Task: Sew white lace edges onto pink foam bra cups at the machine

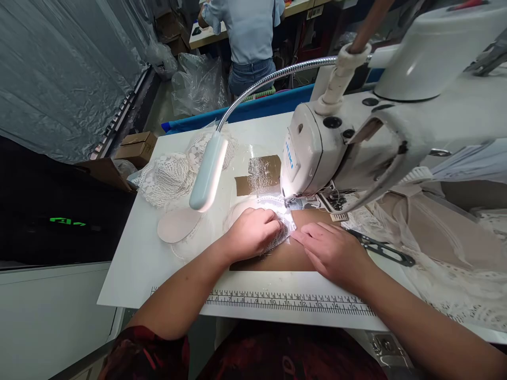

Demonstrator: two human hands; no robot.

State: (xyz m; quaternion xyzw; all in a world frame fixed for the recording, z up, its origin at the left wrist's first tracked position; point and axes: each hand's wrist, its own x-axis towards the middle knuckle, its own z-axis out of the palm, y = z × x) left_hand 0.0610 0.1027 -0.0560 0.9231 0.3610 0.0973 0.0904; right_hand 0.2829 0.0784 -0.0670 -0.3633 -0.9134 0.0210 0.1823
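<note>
A white lace piece (pixel 287 221), brightly lit, lies under the needle area of a white sewing machine (pixel 307 150). My left hand (pixel 253 232) rests on its left side with fingers curled in and closed on the fabric. At the lace's right edge, my right hand (pixel 335 252) holds the border with its fingertips, its fingers close together. Beneath the lace and both hands is a brown sheet (pixel 277 262) on the table. The undersides of my fingers and part of the lace are hidden.
A lamp (pixel 209 171) on a bendy metal neck overhangs the table. Lace cups (pixel 168 179) and a beige oval pad (pixel 178 225) lie left. Black thread snips (pixel 382 248) and heaped lace fabric (pixel 447 253) lie right. A ruler strip (pixel 285 303) lines the front; a person (pixel 251 31) sits beyond.
</note>
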